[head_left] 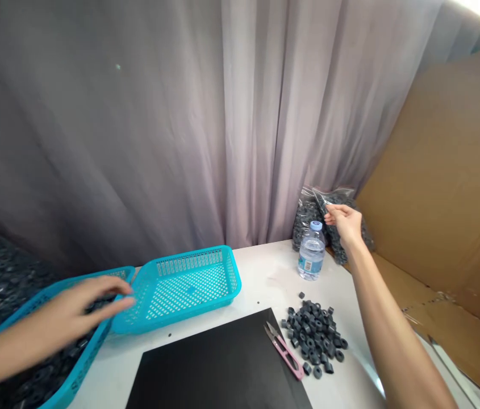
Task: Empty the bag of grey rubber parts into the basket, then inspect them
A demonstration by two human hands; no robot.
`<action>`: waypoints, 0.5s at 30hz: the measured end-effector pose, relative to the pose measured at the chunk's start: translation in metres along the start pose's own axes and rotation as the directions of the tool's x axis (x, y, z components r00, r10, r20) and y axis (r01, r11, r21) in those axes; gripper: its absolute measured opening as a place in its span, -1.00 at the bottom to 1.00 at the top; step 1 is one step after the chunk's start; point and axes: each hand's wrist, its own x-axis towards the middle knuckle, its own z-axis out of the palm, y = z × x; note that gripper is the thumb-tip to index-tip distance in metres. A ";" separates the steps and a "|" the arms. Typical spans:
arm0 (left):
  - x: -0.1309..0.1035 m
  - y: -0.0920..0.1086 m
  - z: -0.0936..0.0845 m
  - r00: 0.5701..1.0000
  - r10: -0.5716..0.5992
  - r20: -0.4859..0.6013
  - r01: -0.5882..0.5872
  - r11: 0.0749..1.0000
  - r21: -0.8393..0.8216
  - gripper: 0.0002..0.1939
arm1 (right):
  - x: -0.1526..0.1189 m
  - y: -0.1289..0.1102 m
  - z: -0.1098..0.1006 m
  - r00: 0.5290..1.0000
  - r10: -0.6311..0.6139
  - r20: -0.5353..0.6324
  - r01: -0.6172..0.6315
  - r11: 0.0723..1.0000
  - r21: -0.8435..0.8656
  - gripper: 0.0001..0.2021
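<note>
At the back right, my right hand pinches the top edge of a clear plastic bag filled with small dark pieces. A second such bag stands just left of it, partly behind a water bottle. My left hand, smeared by motion, hovers over the right rim of a teal basket holding many dark pieces. Its thumb and fingers are apart, with nothing visible between them. Beside that hand sits another teal basket with only its mesh bottom showing.
A pile of dark grey ring-shaped pieces lies on the white table. Pink-handled thread snips rest on the edge of a black mat. Cardboard stands at right; a grey curtain hangs behind.
</note>
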 end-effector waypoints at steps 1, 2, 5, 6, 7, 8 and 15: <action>0.015 0.018 0.021 0.979 0.085 0.183 -0.090 0.996 0.020 -0.69 | 0.009 -0.003 -0.001 1.000 0.017 0.025 -0.017 1.000 -0.002 -0.77; 0.026 0.036 0.044 0.936 0.141 0.323 -0.157 0.987 0.024 -0.65 | 0.020 -0.007 -0.002 0.998 0.028 0.055 -0.028 1.000 -0.008 -0.75; 0.040 0.081 0.111 0.873 0.146 0.465 -0.189 0.981 0.046 -0.35 | 0.056 -0.025 -0.001 0.985 0.015 0.175 -0.007 0.999 -0.047 -0.70; 0.039 0.091 0.129 0.866 0.145 0.479 -0.191 0.980 0.048 -0.28 | 0.067 -0.030 0.002 0.975 -0.001 0.223 0.016 0.998 -0.065 -0.69; 0.037 0.100 0.144 0.870 0.140 0.473 -0.185 0.982 0.050 -0.30 | 0.077 -0.033 0.007 0.961 -0.018 0.275 0.043 0.996 -0.084 -0.69; 0.034 0.106 0.156 0.876 0.147 0.459 -0.188 0.981 0.045 -0.35 | 0.084 -0.035 0.012 0.944 -0.034 0.327 0.072 0.992 -0.104 -0.68; 0.025 0.121 0.177 0.895 0.264 0.360 -0.296 0.955 0.035 -0.55 | 0.086 0.009 0.042 0.842 -0.089 0.532 0.278 0.916 -0.288 -0.66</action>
